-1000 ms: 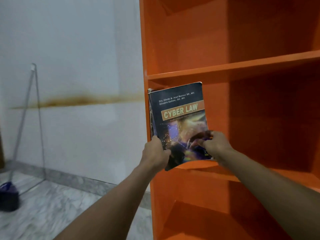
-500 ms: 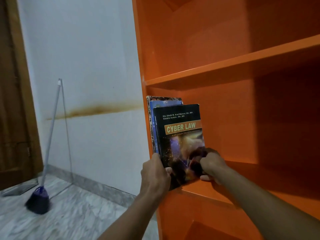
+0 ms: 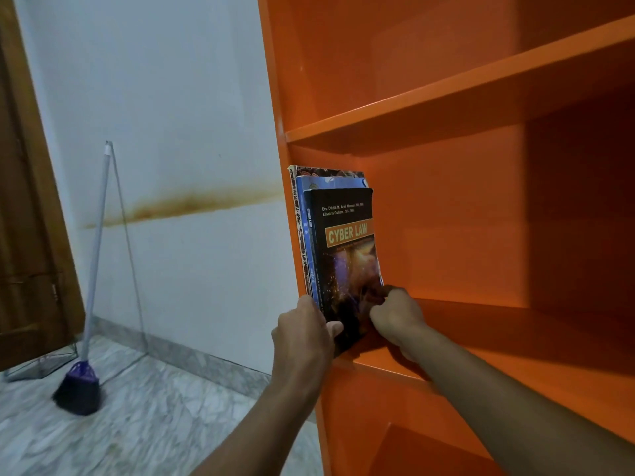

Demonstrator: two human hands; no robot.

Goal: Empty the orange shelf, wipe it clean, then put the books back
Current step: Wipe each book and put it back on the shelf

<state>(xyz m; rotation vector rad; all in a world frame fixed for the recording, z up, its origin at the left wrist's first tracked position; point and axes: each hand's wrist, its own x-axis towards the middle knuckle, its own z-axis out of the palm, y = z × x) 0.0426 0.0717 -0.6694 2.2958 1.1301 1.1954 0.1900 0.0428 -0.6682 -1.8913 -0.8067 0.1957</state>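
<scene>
A dark book titled "Cyber Law" (image 3: 347, 242) stands upright at the left end of the middle board of the orange shelf (image 3: 481, 341). Behind it, against the shelf's left wall, stand a blue book (image 3: 304, 218) and a patterned book (image 3: 297, 201). My left hand (image 3: 302, 333) grips the Cyber Law book's lower spine edge at the shelf's front. My right hand (image 3: 397, 316) is closed on the lower right part of its cover, inside the shelf. The shelf's other boards above and below hold nothing in view.
A purple broom (image 3: 80, 383) with a pale handle leans against the white wall (image 3: 171, 132) to the left, on a marble floor (image 3: 137, 424). A brown wooden door (image 3: 24, 235) is at the far left. The wall bears a brown stain streak.
The Cyber Law book went from tilted in front of the shelf to standing upright on the middle board against two other books. Both hands stayed on it.
</scene>
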